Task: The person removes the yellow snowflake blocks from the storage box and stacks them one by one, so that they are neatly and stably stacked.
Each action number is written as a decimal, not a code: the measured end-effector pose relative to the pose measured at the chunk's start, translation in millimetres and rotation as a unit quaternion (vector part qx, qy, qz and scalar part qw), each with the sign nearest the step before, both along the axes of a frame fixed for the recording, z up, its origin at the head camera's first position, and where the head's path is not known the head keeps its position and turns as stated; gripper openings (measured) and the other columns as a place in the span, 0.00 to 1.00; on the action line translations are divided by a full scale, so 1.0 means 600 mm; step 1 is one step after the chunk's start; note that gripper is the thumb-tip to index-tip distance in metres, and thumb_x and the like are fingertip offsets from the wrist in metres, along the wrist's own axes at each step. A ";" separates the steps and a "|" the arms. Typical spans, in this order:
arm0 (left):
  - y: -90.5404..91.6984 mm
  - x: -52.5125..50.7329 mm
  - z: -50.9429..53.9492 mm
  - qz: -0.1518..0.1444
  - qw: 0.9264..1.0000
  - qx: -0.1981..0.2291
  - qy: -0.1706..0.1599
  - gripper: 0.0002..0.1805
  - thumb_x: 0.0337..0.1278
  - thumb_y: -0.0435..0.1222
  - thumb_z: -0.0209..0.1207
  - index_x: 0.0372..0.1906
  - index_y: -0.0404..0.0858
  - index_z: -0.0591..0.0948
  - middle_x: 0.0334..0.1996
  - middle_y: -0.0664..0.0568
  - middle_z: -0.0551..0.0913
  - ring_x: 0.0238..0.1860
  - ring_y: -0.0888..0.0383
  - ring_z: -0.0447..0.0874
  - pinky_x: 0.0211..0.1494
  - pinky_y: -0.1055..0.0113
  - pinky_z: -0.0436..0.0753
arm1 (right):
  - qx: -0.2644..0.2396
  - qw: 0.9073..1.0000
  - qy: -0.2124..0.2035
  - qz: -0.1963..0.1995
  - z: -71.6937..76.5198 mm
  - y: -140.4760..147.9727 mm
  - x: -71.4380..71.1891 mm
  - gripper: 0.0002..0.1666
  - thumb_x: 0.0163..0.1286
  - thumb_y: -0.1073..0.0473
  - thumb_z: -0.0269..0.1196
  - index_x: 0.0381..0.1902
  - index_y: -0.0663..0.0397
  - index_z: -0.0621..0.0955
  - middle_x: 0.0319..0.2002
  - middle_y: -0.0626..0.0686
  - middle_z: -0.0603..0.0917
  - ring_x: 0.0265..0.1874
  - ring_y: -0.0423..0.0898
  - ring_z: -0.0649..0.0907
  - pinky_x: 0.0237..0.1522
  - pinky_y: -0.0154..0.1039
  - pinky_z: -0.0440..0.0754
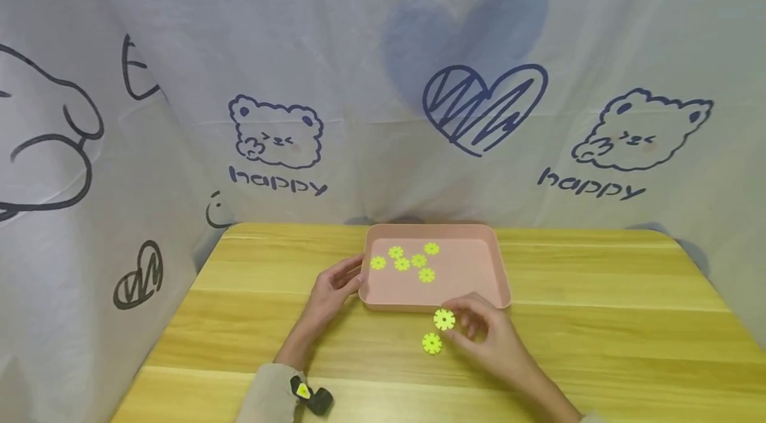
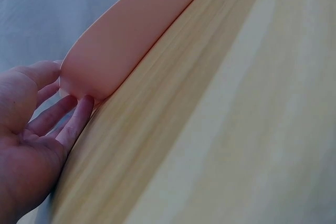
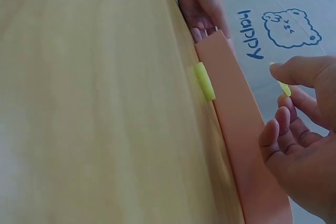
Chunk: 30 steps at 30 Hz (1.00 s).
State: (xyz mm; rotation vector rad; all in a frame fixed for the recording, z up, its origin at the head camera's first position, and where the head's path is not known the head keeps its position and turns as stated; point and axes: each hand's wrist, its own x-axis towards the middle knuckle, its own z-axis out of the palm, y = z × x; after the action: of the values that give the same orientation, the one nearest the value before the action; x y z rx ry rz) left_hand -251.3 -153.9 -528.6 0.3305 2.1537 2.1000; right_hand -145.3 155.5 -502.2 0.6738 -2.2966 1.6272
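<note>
My right hand [image 1: 493, 340] pinches a bright yellow notched disc with a centre hole, a snowflake building piece [image 1: 444, 319], between thumb and fingertips, above the front edge of a shallow pink tray [image 1: 479, 270]. A second yellow snowflake piece [image 1: 432, 343] is on the table just in front of the tray; the right wrist view has a yellow piece [image 3: 205, 81] edge-on by the tray's wall. Several similar pieces [image 1: 401, 264] lie inside the tray, mostly to the left. With fingertips against the tray's left outer side, my left hand [image 2: 37, 129] touches it near the corner.
The tray stands near the back edge of a wood-grain table [image 1: 598, 316]. Behind the table hangs a pale cloth [image 1: 371, 77] printed with hearts, bears and lettering, and it continues on the left side. A black device is strapped at the left wrist [image 1: 314, 396].
</note>
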 end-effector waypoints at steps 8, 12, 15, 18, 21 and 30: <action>-0.001 0.002 -0.002 0.003 1.000 -0.004 -0.006 0.24 0.72 0.28 0.60 0.70 0.32 0.75 0.69 0.41 0.75 0.69 0.42 0.75 0.59 0.64 0.84 | 0.010 1.000 -0.014 0.003 -0.008 -0.013 0.010 0.23 0.55 0.71 0.77 0.50 0.57 0.86 0.35 0.50 0.83 0.28 0.51 0.81 0.25 0.36 0.84; -0.001 0.001 -0.003 0.001 1.000 -0.007 -0.002 0.25 0.72 0.28 0.60 0.70 0.31 0.74 0.70 0.40 0.74 0.69 0.42 0.74 0.60 0.64 0.84 | 0.016 1.000 -0.014 0.007 -0.014 -0.018 0.013 0.23 0.54 0.71 0.77 0.49 0.55 0.86 0.35 0.49 0.83 0.28 0.50 0.80 0.24 0.35 0.83; 0.000 0.000 -0.002 0.000 1.000 -0.008 -0.001 0.25 0.72 0.28 0.60 0.70 0.31 0.74 0.70 0.39 0.74 0.69 0.41 0.74 0.60 0.64 0.84 | 0.024 0.999 -0.022 0.007 -0.018 -0.021 0.015 0.22 0.55 0.70 0.77 0.48 0.54 0.86 0.34 0.49 0.82 0.26 0.50 0.79 0.22 0.33 0.81; -0.002 -0.001 0.000 0.001 1.000 -0.007 -0.003 0.25 0.72 0.29 0.60 0.70 0.32 0.74 0.70 0.40 0.74 0.69 0.42 0.74 0.60 0.65 0.84 | 0.035 0.999 -0.040 0.003 -0.019 -0.024 0.017 0.21 0.55 0.69 0.77 0.48 0.53 0.86 0.33 0.48 0.81 0.24 0.49 0.78 0.21 0.32 0.79; -0.002 -0.001 0.000 0.000 1.000 -0.007 -0.004 0.25 0.72 0.29 0.60 0.70 0.32 0.74 0.70 0.40 0.75 0.69 0.42 0.74 0.60 0.65 0.84 | 0.049 0.997 -0.057 -0.007 -0.021 -0.027 0.017 0.21 0.55 0.68 0.77 0.47 0.54 0.86 0.34 0.46 0.81 0.24 0.47 0.78 0.21 0.31 0.78; -0.002 -0.002 0.000 -0.003 1.000 -0.004 -0.002 0.25 0.72 0.29 0.61 0.70 0.32 0.74 0.70 0.39 0.75 0.69 0.42 0.75 0.60 0.65 0.84 | 0.088 0.990 -0.107 -0.031 -0.028 -0.029 0.016 0.20 0.55 0.66 0.78 0.47 0.53 0.86 0.34 0.45 0.80 0.27 0.42 0.76 0.25 0.29 0.76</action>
State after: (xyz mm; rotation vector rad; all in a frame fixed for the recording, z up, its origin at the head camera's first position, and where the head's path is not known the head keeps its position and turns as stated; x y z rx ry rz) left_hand -252.5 -155.3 -528.7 0.3325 2.1562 2.0860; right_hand -136.0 138.0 -518.9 0.4795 -2.6095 1.5479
